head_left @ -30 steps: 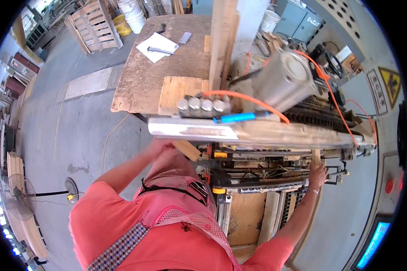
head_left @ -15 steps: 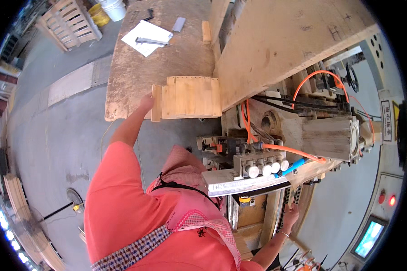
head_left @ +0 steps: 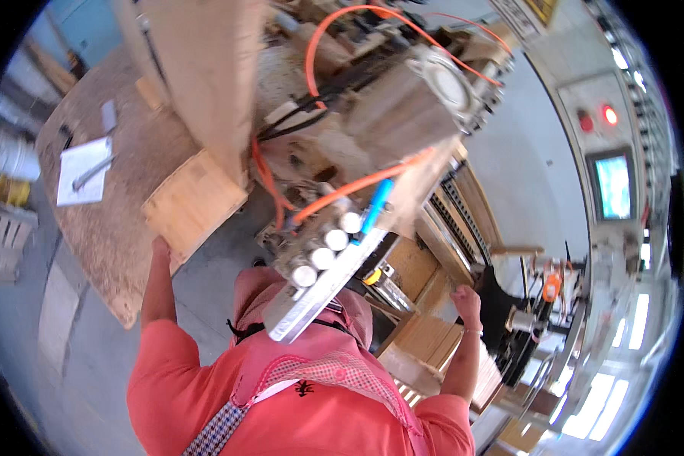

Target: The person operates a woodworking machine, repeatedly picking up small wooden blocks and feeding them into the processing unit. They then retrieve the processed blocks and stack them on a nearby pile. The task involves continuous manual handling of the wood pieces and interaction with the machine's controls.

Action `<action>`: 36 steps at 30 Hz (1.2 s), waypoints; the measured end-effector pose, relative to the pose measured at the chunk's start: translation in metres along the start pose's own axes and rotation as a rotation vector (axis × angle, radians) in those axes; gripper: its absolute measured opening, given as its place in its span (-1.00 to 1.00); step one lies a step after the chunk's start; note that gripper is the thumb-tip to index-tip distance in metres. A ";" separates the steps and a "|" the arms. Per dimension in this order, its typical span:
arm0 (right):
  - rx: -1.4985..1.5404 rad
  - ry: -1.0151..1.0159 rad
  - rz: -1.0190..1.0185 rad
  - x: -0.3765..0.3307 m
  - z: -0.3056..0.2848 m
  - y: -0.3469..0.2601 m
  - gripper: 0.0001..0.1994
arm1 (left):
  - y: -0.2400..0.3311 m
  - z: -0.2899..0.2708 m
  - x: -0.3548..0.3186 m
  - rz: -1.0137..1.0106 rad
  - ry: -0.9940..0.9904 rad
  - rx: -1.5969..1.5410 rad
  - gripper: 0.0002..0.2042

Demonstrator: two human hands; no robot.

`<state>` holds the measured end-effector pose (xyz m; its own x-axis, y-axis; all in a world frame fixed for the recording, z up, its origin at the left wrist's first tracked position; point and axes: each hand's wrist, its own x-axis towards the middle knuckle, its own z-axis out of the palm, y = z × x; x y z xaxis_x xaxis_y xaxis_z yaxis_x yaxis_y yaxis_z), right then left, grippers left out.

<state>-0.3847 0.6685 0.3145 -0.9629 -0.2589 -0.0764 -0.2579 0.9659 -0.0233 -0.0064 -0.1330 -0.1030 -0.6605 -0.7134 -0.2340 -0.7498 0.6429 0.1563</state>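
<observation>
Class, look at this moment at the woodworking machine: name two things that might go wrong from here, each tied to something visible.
1. The left hand touches the stacked wooden block at the chipboard table edge; the block might slip off.
2. The right hand rests on boards inside the machine, so it may get pinched.

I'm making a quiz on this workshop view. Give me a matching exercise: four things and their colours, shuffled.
Things:
1. hose
2. paper
3. lamp
4. screen

Colours:
a. white
b. blue-lit
c. orange
d. red

Pairs: 1-c, 2-a, 3-d, 4-b
</observation>
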 end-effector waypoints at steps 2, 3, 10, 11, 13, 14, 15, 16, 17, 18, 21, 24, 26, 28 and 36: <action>0.059 -0.059 0.094 0.002 0.005 0.002 -0.77 | 0.008 -0.017 -0.005 -0.426 -0.137 -0.947 -0.76; 0.091 -0.092 0.147 0.002 0.007 0.002 -0.77 | 0.017 -0.027 -0.006 -0.657 -0.099 -1.473 -0.74; 0.158 -0.071 0.024 0.069 -0.017 -0.040 -0.79 | 0.056 -0.075 -0.062 -0.660 -0.052 -1.493 -0.68; 0.169 -0.076 0.009 0.085 -0.023 -0.050 -0.80 | 0.059 -0.072 -0.073 -0.684 -0.006 -1.463 -0.69; 0.126 -0.057 -0.089 0.120 -0.027 -0.054 -0.81 | 0.073 -0.059 -0.097 -0.723 0.044 -1.413 -0.71; 0.076 -0.037 -0.174 0.140 -0.024 -0.052 -0.79 | 0.081 -0.054 -0.109 -0.743 0.067 -1.382 -0.72; 0.129 0.001 -0.196 0.160 -0.024 -0.058 -0.79 | 0.088 -0.047 -0.124 -0.765 0.091 -1.348 -0.72; 0.184 0.038 -0.219 0.179 -0.025 -0.065 -0.79 | 0.097 -0.042 -0.139 -0.781 0.116 -1.317 -0.73; 0.174 0.071 -0.237 0.197 -0.024 -0.066 -0.77 | 0.108 -0.036 -0.151 -0.794 0.128 -1.274 -0.73; 0.165 0.107 -0.264 0.218 -0.023 -0.070 -0.76 | 0.119 -0.027 -0.165 -0.802 0.145 -1.240 -0.74; 0.221 0.188 -0.367 0.270 -0.045 -0.103 -0.73 | 0.169 0.003 -0.210 -0.764 0.147 -1.155 -0.74; 0.287 0.297 -0.385 0.316 -0.039 -0.104 -0.67 | 0.295 -0.067 -0.237 -0.556 0.009 -1.283 -0.78; 0.260 0.343 -0.408 0.342 -0.036 -0.105 -0.63 | 0.398 -0.161 -0.249 -0.379 -0.045 -1.408 -0.81; 0.223 0.340 -0.427 0.363 -0.039 -0.115 -0.58 | 0.439 -0.184 -0.249 -0.241 -0.123 -1.261 -0.79; 0.122 0.096 -0.417 0.421 -0.018 -0.136 -0.55 | 0.587 -0.243 -0.230 0.629 -0.004 -0.579 -0.58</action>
<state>-0.7565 0.4286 0.3034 -0.7833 -0.6190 0.0575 -0.6198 0.7702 -0.1505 -0.3036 0.3406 0.2761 -0.9612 -0.2699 0.0578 -0.1459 0.6746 0.7236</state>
